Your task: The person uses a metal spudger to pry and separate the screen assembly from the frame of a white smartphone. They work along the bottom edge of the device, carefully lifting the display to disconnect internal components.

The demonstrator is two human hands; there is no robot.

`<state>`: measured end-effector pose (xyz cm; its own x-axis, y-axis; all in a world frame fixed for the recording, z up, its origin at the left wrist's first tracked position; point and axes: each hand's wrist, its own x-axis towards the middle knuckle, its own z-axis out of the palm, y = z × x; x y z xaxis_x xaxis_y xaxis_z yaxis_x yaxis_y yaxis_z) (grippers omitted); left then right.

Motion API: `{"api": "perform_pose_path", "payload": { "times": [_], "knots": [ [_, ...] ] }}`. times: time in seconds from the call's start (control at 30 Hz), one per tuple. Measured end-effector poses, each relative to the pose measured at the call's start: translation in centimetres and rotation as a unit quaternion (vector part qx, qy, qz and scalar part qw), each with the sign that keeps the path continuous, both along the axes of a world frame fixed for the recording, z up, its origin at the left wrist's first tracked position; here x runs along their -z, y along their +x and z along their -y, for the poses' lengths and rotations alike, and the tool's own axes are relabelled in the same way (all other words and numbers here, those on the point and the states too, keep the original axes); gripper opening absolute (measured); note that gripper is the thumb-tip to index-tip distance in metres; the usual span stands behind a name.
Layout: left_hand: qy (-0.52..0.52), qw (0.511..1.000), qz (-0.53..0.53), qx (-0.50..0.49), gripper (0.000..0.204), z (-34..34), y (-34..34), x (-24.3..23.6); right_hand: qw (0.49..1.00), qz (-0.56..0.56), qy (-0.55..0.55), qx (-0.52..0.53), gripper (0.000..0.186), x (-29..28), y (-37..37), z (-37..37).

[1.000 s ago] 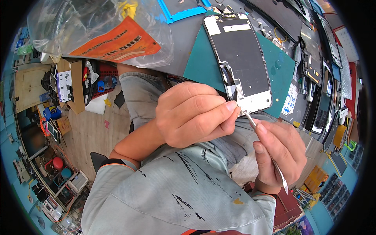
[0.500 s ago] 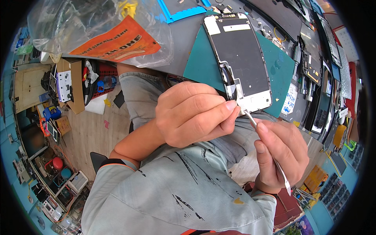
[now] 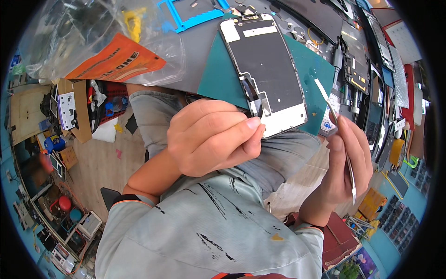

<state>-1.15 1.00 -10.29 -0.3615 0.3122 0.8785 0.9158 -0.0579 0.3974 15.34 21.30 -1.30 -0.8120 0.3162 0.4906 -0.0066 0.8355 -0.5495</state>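
Note:
A phone screen assembly (image 3: 262,51), its dark metal back turned up, extends over the green mat (image 3: 216,86) at the table's front edge. My left hand (image 3: 209,139) pinches its lower left corner between thumb and fingers, close to a loose flex cable (image 3: 253,93); the fingers hide exactly what they grip there. To the right of the screen, my right hand (image 3: 348,162) holds a thin metal pry tool (image 3: 331,107) like a pen. The tool's flat pale tip points up and away from me, apart from the screen.
A clear plastic bag (image 3: 172,51) with an orange label lies on the table's left. Behind the screen are a blue frame (image 3: 197,18) and small loose parts. Phone parts and panels (image 3: 357,69) crowd the right side. A cardboard box (image 3: 82,111) stands at lower left.
My right hand has drawn the pry tool off the screen's lower edge, moving right and swinging its tip upward. The left hand keeps its pinch. The whole view has shifted slightly.

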Motion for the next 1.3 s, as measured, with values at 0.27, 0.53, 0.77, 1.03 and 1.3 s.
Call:
{"api": "perform_pose_path", "payload": {
  "times": [0.27,0.53,0.77,1.03,1.3],
  "knots": [
    [-0.003,1.000,0.003,0.003,0.035,0.1,-0.1,-0.3,1.000,-0.013,0.012,0.011,0.029,1.4,-1.1,-0.4],
    [-0.006,1.000,0.004,0.008,0.038,0.1,-0.2,-0.3,1.000,0.005,-0.007,0.010,0.030,1.2,-0.9,-0.4],
    [-0.001,1.000,0.009,0.003,0.036,0.1,-0.1,-0.1,0.998,-0.030,-0.055,0.015,0.031,1.5,-0.5,-0.5],
    [-0.026,0.999,0.017,0.006,0.035,0.3,0.1,-0.5,0.981,0.015,-0.067,-0.182,0.041,-0.3,0.6,-0.2],
    [-0.005,1.000,0.021,0.009,0.034,0.2,0.0,-0.3,0.975,0.040,-0.081,-0.204,0.048,0.0,-0.3,0.7]
  ]
}}
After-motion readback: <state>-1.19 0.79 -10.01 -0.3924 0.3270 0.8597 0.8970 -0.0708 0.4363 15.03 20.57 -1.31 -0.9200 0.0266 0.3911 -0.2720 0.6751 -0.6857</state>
